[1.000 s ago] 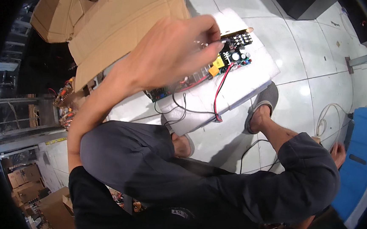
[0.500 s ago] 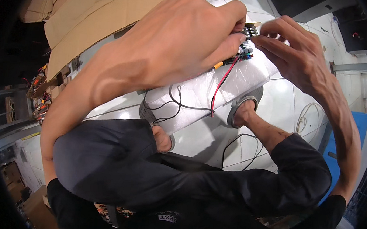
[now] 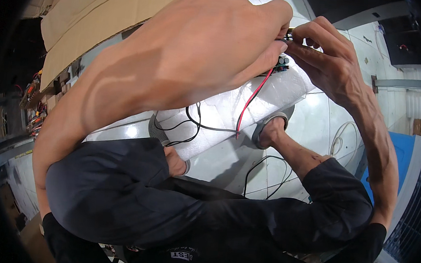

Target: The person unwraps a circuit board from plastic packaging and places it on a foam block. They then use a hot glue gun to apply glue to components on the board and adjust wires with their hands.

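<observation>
A small circuit board (image 3: 283,61) with round capacitors and a red and black wire pair (image 3: 255,96) is at the far side of a white foam-wrapped pad (image 3: 221,110). My left hand (image 3: 241,38) reaches over it from the left, thumb and fingers pinched at the board's upper part. From the right, my right hand (image 3: 330,54) pinches at the same spot, its fingertips almost meeting the left ones. Most of the board is hidden behind my left fingers. Thin black wires (image 3: 197,118) run across the pad below the hands.
Cardboard sheets (image 3: 89,20) lie at the upper left, beside piled electronic parts (image 3: 37,102). My sandalled feet rest on the tiled floor by the pad. A loose black cable (image 3: 262,160) lies between my legs. At the right stands a blue and white piece (image 3: 393,154).
My fingertips have come closer together, and my left hand now covers more of the board. The whole view has shifted slightly.
</observation>
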Action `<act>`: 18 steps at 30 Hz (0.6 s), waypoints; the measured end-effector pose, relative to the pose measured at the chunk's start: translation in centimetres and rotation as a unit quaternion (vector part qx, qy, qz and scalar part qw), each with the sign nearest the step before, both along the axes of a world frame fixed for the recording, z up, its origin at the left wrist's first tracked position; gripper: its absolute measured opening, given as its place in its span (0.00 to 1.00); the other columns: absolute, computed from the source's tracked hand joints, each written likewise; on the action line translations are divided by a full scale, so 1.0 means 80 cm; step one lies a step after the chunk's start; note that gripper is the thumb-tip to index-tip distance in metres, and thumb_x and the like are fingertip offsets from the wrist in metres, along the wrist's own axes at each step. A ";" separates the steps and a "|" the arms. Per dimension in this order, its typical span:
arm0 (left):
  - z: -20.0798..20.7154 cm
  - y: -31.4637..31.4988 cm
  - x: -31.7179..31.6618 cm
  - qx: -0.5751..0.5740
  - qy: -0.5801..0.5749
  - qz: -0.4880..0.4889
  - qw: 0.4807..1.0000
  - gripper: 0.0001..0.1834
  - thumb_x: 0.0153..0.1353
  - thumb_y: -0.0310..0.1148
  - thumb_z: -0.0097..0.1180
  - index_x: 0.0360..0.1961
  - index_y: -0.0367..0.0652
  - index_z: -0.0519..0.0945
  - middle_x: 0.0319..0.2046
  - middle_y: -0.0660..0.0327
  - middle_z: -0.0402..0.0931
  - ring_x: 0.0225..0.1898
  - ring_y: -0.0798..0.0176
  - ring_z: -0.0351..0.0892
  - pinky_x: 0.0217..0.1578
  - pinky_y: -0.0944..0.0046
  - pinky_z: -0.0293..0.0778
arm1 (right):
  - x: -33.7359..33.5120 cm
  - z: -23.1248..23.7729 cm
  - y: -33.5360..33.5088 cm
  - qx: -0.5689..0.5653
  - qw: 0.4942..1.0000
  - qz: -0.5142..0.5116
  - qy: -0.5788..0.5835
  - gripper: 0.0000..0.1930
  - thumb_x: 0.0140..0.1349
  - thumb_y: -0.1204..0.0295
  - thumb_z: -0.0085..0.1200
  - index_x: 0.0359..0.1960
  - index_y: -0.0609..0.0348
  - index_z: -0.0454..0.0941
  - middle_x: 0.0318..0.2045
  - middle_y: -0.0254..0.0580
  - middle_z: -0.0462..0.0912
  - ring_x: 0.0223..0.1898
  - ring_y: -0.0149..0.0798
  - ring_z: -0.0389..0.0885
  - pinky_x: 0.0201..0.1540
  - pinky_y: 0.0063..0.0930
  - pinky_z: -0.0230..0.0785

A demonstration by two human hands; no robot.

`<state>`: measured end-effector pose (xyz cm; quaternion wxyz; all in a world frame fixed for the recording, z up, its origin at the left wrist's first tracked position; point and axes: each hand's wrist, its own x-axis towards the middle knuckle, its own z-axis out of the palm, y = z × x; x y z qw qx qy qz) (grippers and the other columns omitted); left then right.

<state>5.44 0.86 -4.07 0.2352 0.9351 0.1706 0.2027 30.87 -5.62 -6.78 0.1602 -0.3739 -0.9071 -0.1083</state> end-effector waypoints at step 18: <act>-0.004 0.000 0.001 -0.011 -0.016 -0.008 1.000 0.10 0.68 0.33 0.60 0.41 0.36 0.76 0.27 0.51 0.81 0.29 0.54 0.85 0.33 0.61 0.76 | 0.009 -0.009 0.005 0.022 0.999 0.030 -0.001 0.12 0.47 0.78 0.70 0.37 0.58 0.88 0.38 0.36 0.81 0.39 0.35 0.81 0.40 0.25 0.81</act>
